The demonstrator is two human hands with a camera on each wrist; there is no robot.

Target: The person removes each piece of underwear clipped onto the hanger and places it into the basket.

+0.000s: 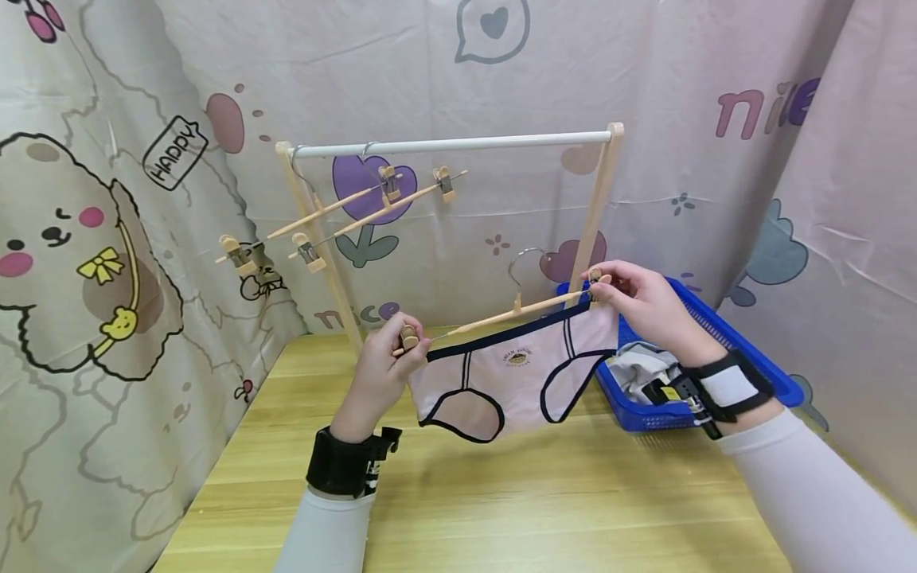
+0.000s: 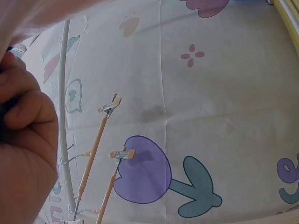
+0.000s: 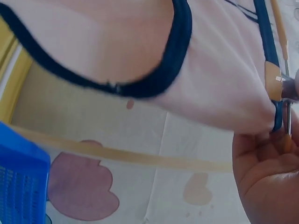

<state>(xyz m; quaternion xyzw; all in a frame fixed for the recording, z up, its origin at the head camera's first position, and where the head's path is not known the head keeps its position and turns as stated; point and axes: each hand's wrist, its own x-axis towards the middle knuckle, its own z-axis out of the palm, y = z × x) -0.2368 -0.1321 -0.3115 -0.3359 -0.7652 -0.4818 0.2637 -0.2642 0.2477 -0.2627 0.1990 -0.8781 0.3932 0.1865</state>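
Pink underpants (image 1: 519, 374) with navy trim hang from a wooden clip hanger (image 1: 501, 317) held up over the table. My left hand (image 1: 383, 362) pinches the clip at the hanger's left end, beside the waistband's left corner. At the other end my right hand (image 1: 645, 298) grips the right clip, which bites the waistband's right corner. In the right wrist view the clip (image 3: 273, 80) sits over the navy band, with my right hand (image 3: 266, 172) close under it. The left wrist view shows my left hand (image 2: 28, 112) with curled fingers; the underpants are out of that view.
A rack with a white rail (image 1: 458, 145) stands behind, two clip hangers (image 1: 387, 211) hanging at its left end. To the right, a blue basket (image 1: 774, 386) holds grey cloth (image 1: 637, 370). Under everything lies a wooden table (image 1: 301, 446), with a printed curtain (image 1: 458, 87) at the back.
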